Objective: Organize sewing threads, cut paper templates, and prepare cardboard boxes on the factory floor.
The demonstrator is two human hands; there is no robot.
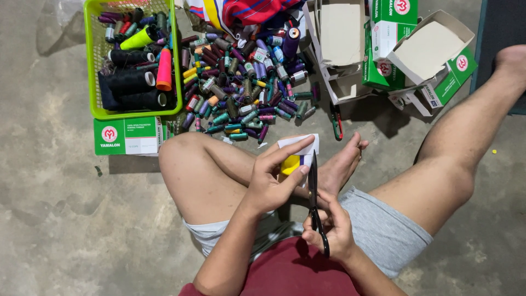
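The left hand pinches a white paper with perhaps a yellow spool; the right hand grips black scissors, whose blades could nick the thumb.

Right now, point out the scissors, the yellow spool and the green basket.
scissors (313,192), head view, on the black blades
yellow spool (290,163), head view, on its yellow side, held by the left hand (271,183)
green basket (91,66), head view, on its left rim
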